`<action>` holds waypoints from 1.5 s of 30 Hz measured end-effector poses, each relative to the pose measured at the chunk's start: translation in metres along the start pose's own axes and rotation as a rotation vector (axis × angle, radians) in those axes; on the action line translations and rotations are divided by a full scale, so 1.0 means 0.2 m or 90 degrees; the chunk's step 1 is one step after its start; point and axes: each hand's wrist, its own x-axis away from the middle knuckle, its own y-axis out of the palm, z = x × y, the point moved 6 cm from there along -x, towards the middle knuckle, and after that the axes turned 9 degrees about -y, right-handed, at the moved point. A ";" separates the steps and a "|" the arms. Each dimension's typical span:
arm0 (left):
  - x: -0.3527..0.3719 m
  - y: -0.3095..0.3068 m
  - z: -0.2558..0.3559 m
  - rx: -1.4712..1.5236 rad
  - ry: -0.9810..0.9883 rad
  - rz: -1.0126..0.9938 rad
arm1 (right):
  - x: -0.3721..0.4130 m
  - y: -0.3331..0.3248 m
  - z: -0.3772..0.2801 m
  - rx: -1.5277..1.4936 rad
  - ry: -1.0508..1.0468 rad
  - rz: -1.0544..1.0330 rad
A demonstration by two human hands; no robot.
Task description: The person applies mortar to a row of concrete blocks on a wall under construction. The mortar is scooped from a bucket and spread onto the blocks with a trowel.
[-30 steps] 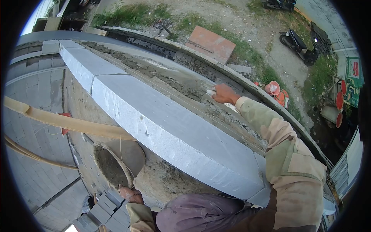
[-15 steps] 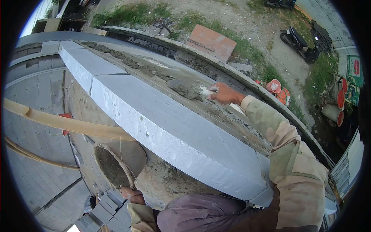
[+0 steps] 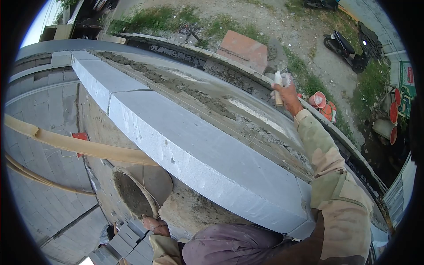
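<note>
1. Right hand (image 3: 286,93): closed in a fist around the pale wooden handle of a trowel (image 3: 278,98), held up over the far edge of the wall top. The handle's long axis stands near upright, butt end down. The blade above the fist is blurred, so its facing cannot be told.
2. Strip of wet grey mortar (image 3: 207,102): lies down and to the left of the right hand, apart from it. Its long axis runs along the wall top, from far left to near right. The right hand is much the nearer of the 2.
3. Light grey rectangular blocks (image 3: 198,154): laid end to end, just beside the mortar strip on the near side.
4. Left hand (image 3: 154,224): low down below the blocks, gripping the rim of a round grey mortar bucket (image 3: 154,176).
5. Yellow bamboo pole (image 3: 88,145): crosses just above the bucket.
</note>
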 end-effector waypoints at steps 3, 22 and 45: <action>0.11 0.06 0.02 0.051 0.000 -0.019 | 0.06 0.07 -0.01 0.269 -0.092 0.108; 0.04 0.02 0.00 0.034 0.024 0.046 | 0.02 0.77 0.22 0.697 -0.026 -0.416; 0.03 0.00 -0.04 0.016 0.008 0.074 | -0.04 0.84 0.11 0.215 0.254 -0.402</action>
